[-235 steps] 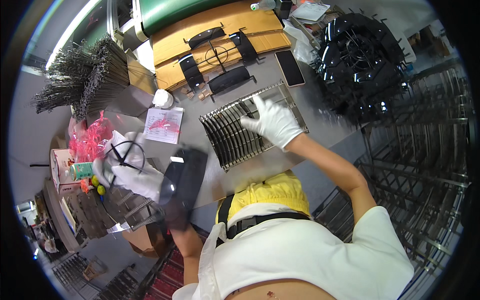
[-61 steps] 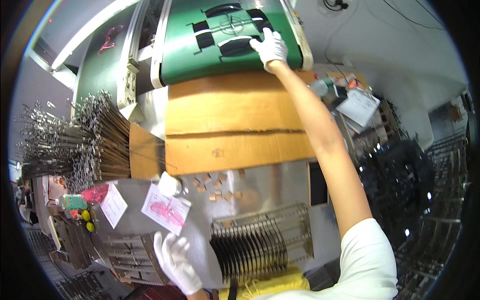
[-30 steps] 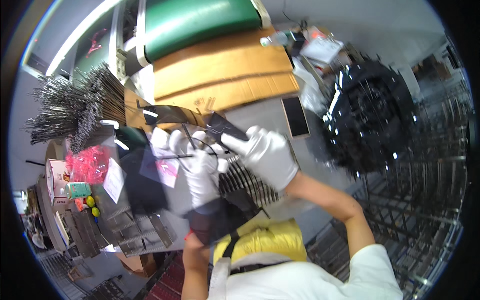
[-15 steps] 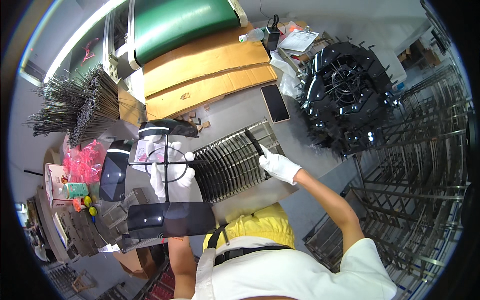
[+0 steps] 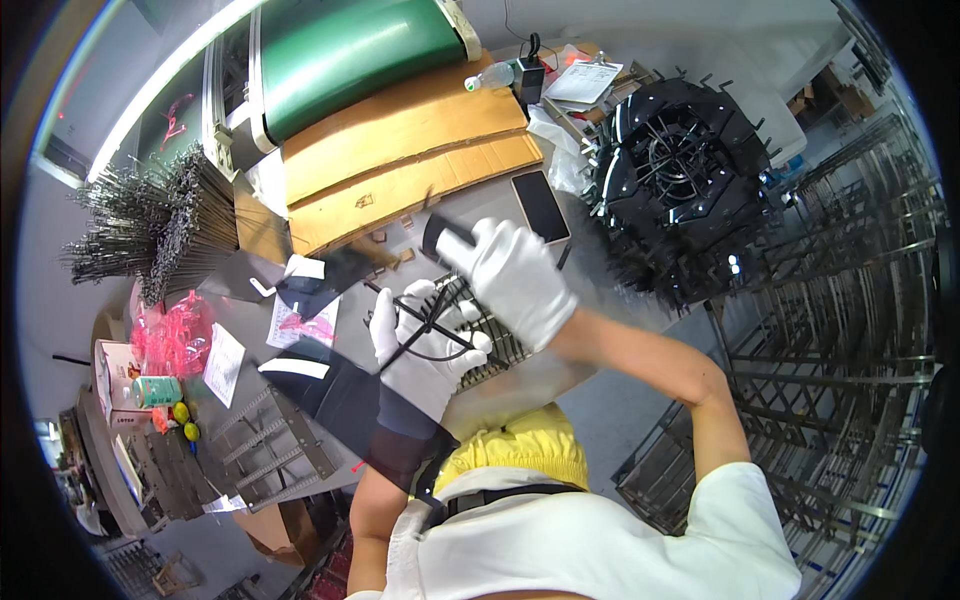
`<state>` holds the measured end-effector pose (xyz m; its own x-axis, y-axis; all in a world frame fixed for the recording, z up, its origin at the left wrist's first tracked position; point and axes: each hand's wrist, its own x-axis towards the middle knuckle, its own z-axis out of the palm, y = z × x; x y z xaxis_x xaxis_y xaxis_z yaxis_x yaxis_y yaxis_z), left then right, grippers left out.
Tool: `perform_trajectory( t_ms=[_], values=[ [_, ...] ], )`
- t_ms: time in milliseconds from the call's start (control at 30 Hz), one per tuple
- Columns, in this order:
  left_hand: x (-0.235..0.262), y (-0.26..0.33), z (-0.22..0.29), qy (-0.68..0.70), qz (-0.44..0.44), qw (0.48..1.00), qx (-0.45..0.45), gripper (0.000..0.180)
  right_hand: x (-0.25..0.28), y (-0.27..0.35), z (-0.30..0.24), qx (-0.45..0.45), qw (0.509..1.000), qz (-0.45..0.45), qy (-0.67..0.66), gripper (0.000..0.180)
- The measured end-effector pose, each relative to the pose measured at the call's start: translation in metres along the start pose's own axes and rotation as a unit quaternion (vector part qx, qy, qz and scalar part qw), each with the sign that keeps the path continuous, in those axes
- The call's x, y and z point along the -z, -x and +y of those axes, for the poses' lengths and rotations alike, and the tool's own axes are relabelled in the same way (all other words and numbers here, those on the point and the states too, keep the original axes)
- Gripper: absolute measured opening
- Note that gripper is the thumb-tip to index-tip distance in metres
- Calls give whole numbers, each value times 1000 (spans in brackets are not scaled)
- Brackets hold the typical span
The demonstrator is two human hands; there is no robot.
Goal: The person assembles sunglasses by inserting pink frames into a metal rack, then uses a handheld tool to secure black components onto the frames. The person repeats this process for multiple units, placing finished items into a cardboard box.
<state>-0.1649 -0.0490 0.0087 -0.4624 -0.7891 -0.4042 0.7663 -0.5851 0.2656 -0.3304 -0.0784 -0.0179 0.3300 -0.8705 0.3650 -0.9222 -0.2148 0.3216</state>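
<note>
In a white glove, my left hand [image 5: 410, 375] has its fingers curled about the middle of a black ring-and-cross frame [image 5: 432, 326]. Glossy dark panels sit at the ends of some arms; one panel [image 5: 330, 388] spreads to the lower left, and another near the paper is smeared by motion. My right hand [image 5: 515, 280], gloved too, pinches a dark curved piece [image 5: 437, 236] just above and beyond the frame. Beneath both hands, mostly covered, lies a metal slotted rack [image 5: 507, 347] with black curved pieces standing in it.
Folded cardboard [image 5: 400, 165] lies at the back before a green conveyor belt [image 5: 360, 50]. A phone [image 5: 540, 205] rests to its right. Black stacked frames [image 5: 680, 165] stand at the right, thin metal rods [image 5: 150, 220] at the left. Metal racks [image 5: 820, 370] fill the right side.
My right hand has lifted the curved black piece from the rack and carried it left to the frame. The left hand has moved right over the rack, turning the frame.
</note>
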Motion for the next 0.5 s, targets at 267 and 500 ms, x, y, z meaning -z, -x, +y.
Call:
perform_trajectory(
  t_ms=[267,500],
  values=[
    [5,34,51,99,-135,985,37,63,-95,92,41,-157,690,-261,-656,54],
    [2,41,43,98,-7,993,65,74,-109,100,14,12,859,-262,-440,19]
  ],
)
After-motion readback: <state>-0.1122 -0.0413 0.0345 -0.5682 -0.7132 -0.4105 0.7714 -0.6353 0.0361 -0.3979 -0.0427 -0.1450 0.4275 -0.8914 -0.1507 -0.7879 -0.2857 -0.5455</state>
